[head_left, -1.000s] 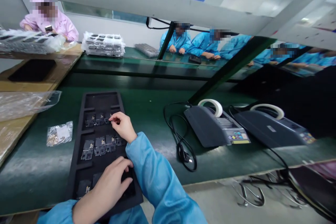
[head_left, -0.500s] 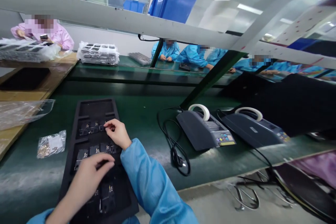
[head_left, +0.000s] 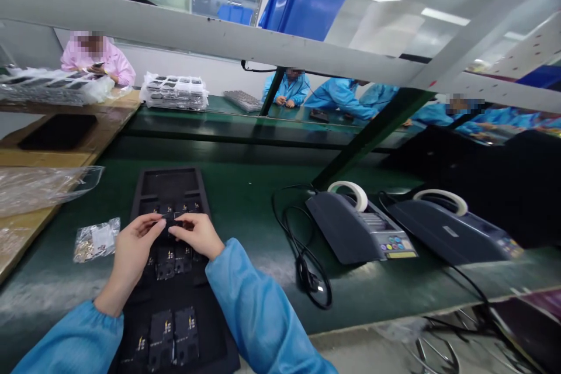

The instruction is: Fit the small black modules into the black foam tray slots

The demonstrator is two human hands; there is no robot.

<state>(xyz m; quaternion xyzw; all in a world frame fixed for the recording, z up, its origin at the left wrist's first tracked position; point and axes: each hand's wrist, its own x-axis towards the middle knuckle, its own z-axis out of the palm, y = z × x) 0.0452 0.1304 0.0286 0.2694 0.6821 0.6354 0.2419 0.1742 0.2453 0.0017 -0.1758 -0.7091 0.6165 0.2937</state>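
Note:
My left hand [head_left: 134, 251] and my right hand [head_left: 197, 235] meet over the upper row of a black foam tray [head_left: 170, 184]. Between their fingertips is a small dark part [head_left: 169, 225], which they seem to pinch, though the fingers hide most of it. Similar dark phone-sized modules [head_left: 173, 333] lie in the tray's compartments below my hands, and more sit partly hidden beneath my fingers. The tray's top compartment holds nothing visible. Both blue sleeves reach in from the bottom edge.
The tray lies on a green bench mat [head_left: 245, 178]. To its left is a small plastic bag of gold parts [head_left: 97, 241]. To the right stand two tape dispensers [head_left: 355, 228] [head_left: 451, 228] with a black cable [head_left: 302, 263]. Co-workers in blue sit beyond a low shelf beam [head_left: 197, 32].
My left hand has moved up from the tray's lower part to join my right hand at the upper row. The view has shifted slightly, and more of the lower tray now shows.

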